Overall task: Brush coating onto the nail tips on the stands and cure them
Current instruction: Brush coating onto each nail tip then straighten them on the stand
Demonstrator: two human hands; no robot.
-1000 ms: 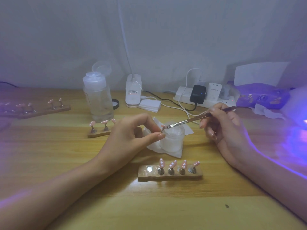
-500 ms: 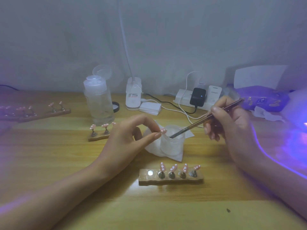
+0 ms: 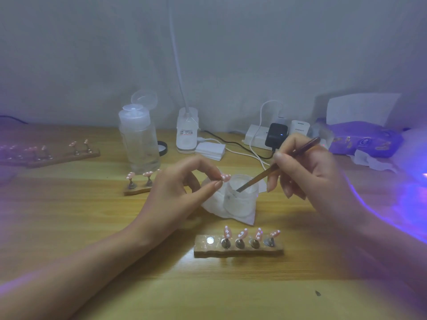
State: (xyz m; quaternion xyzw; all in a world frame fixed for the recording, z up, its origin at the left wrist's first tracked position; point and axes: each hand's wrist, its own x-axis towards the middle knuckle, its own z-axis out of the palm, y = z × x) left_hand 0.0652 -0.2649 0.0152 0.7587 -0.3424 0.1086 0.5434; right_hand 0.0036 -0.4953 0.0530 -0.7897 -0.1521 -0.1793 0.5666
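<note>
- While the left hand [image 3: 175, 192] pinches a pink nail tip [image 3: 226, 177] between thumb and forefinger, its other fingers curl loosely behind. The nail tip sits just left of the jar [image 3: 242, 202], level with its mouth.
- Right of the jar, the right hand [image 3: 307, 172] grips a brush [image 3: 272, 168] like a pen, with fingers curled round the handle. The brush slants down and left, and its bristle end is inside the jar's mouth.
- The nail tip and the bristle end are near each other but apart, with the jar's rim between them.
- Under the jar, a white tissue [image 3: 245, 218] lies on the table [image 3: 92, 227].
- In front of the jar, nearer the person, a stand [image 3: 238, 250] bears four tips [image 3: 242, 233] on pegs, with a bare metal spot [image 3: 210, 240] at its left end. Both hands are behind it and clear of it.
- Left of the jar, partly behind the left hand, a small stand [image 3: 136, 191] shows two tips.
- Far left of the jar, a long stand [image 3: 57, 157] carries more tips, which are blurred.
- Behind the jar to the left stands a clear bottle [image 3: 139, 144] with its lid flipped open.
- Behind the jar to the right lies a power strip [image 3: 256, 137] with plugs in it.
</note>
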